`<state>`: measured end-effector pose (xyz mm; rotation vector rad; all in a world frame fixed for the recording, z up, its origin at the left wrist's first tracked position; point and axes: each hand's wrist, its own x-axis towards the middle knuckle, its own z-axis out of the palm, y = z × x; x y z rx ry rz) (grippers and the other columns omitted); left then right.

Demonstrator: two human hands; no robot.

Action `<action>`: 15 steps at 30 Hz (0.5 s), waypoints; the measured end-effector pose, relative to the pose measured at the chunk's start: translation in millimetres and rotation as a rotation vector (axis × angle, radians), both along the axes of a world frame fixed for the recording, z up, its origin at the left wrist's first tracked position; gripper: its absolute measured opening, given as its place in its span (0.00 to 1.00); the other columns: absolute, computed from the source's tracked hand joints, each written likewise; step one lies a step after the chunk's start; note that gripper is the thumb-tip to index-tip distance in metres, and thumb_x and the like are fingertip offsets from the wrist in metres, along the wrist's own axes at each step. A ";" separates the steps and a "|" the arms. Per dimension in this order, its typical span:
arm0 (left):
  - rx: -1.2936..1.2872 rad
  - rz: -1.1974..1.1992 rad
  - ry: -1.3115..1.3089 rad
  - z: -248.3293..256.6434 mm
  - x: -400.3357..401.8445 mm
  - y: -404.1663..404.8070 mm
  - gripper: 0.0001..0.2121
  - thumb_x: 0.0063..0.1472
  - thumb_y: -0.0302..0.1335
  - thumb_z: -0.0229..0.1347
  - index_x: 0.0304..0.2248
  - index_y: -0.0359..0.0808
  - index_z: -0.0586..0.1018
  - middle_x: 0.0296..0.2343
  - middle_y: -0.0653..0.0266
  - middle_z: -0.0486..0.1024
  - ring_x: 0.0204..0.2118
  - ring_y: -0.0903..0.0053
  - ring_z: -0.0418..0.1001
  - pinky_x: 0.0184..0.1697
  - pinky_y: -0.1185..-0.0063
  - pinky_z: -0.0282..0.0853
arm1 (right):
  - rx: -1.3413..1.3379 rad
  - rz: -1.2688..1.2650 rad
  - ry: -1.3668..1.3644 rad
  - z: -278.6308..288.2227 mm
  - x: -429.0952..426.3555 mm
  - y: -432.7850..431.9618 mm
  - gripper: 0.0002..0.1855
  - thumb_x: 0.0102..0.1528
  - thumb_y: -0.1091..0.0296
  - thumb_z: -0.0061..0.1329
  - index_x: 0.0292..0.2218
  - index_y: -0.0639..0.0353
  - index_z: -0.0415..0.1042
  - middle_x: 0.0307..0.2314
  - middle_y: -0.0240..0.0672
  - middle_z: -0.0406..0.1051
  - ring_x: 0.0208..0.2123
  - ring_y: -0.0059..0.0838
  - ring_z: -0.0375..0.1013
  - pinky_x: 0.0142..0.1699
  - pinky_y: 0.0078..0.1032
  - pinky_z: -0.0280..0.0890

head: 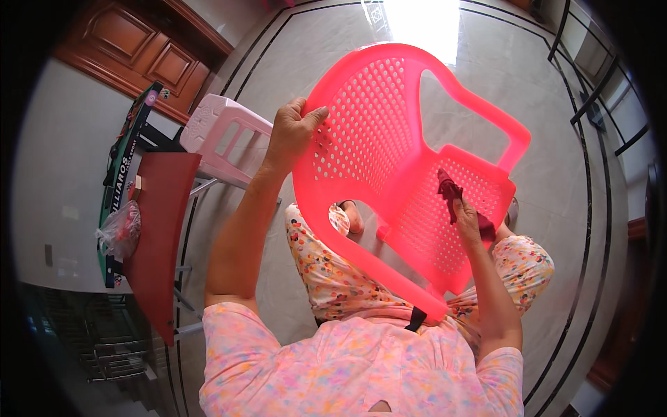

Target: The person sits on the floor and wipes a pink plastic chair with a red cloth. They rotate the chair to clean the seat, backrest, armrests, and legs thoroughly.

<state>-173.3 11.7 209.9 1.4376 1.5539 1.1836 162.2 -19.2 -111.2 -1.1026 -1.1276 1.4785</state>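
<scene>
A bright pink plastic armchair (365,135) with a perforated back and seat is tilted across my lap, between my knees. My left hand (296,130) grips the rim of its backrest, the thumb lying over the perforated face. In my right hand (467,216) is a dark red cloth (448,190), bunched against the perforated seat (422,219). Part of the cloth hangs out below that hand, near the seat's edge.
To the left stand a pale pink plastic stool (224,130) and a red folding table (161,208). A toy billiards table (122,172) and a clear plastic bag (122,229) are beside them. Black metal railings (599,88) run at the upper right.
</scene>
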 end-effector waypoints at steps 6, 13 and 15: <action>0.010 0.002 0.043 -16.9 -3.9 -10.2 0.14 0.61 0.38 0.50 0.36 0.33 0.72 0.28 0.72 0.74 0.27 0.91 0.69 0.31 0.88 0.67 | -0.080 0.270 0.560 149.2 -99.0 -34.6 0.19 0.62 0.58 0.37 0.49 0.60 0.66 0.40 0.28 0.70 0.39 0.15 0.68 0.46 0.18 0.64; -0.210 0.044 -0.335 15.9 31.7 -26.1 0.27 0.63 0.48 0.41 0.46 0.29 0.69 0.39 0.64 0.71 0.40 0.80 0.67 0.44 0.80 0.64 | 0.372 0.448 0.135 212.3 -188.9 -73.1 0.24 0.59 0.60 0.41 0.54 0.60 0.58 0.51 0.39 0.58 0.49 0.33 0.60 0.55 0.32 0.53; -0.262 0.084 -0.285 17.4 27.1 -26.8 0.30 0.63 0.51 0.40 0.47 0.28 0.68 0.39 0.64 0.71 0.41 0.80 0.67 0.45 0.80 0.64 | 0.638 0.291 -0.187 206.4 -202.4 -65.8 0.25 0.59 0.55 0.39 0.52 0.62 0.59 0.47 0.46 0.59 0.48 0.43 0.59 0.55 0.33 0.51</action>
